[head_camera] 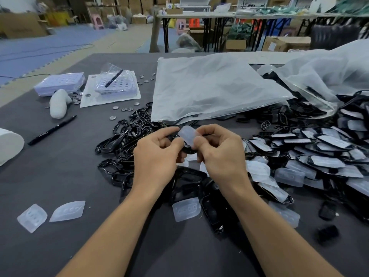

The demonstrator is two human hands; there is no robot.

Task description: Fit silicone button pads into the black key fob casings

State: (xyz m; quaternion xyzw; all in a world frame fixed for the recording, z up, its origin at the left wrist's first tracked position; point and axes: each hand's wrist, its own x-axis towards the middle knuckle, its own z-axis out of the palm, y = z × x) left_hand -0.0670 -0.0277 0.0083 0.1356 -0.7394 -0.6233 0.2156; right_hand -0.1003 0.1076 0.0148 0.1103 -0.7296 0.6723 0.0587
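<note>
Above the middle of the table my left hand (pixel 157 154) and my right hand (pixel 219 150) meet. Between their fingertips they pinch a translucent silicone button pad (pixel 186 134) against a black key fob casing (pixel 188 149), which my fingers mostly hide. Empty black casings (pixel 121 140) lie heaped to the left of my hands. On the right spreads a pile of casings with pads in them (pixel 323 148). Loose pads lie at the front left (pixel 32 217) (pixel 67 211) and between my forearms (pixel 186 209).
A large clear plastic bag (pixel 211 86) lies behind my hands, another bag (pixel 327 72) at the right. Coin cells (pixel 123 108), two pens (pixel 52 129) (pixel 113 77), stacks of trays (pixel 60 83), a white glove (pixel 59 103) and a white roll (pixel 9 144) sit at the left.
</note>
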